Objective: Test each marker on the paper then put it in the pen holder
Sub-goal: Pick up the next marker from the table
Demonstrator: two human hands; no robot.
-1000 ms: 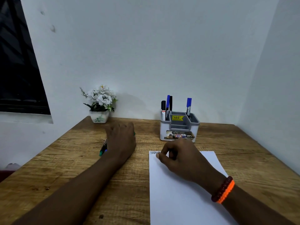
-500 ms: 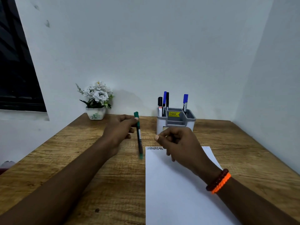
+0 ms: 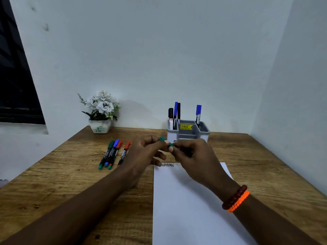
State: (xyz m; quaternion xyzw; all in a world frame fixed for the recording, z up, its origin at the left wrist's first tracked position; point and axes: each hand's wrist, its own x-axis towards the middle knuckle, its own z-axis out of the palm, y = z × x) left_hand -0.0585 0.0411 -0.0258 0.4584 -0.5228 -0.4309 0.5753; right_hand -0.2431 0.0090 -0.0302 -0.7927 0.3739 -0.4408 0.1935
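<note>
A potted white flower (image 3: 100, 112) stands at left of centre on the wooden worktop (image 3: 53, 174), four markers (image 3: 113, 153) lying below it. At mid-frame the left hand (image 3: 145, 152) and right hand (image 3: 192, 156) both grip a green marker (image 3: 167, 142) above the white paper (image 3: 191, 206). Just behind, the grey pen holder (image 3: 188, 133) carries four markers upright.

place: your small desk corner at home | signs: wooden desk (image 3: 256, 167), plain white walls (image 3: 159, 59), flower pot (image 3: 100, 127), pen holder (image 3: 188, 134), dark window (image 3: 16, 85)
</note>
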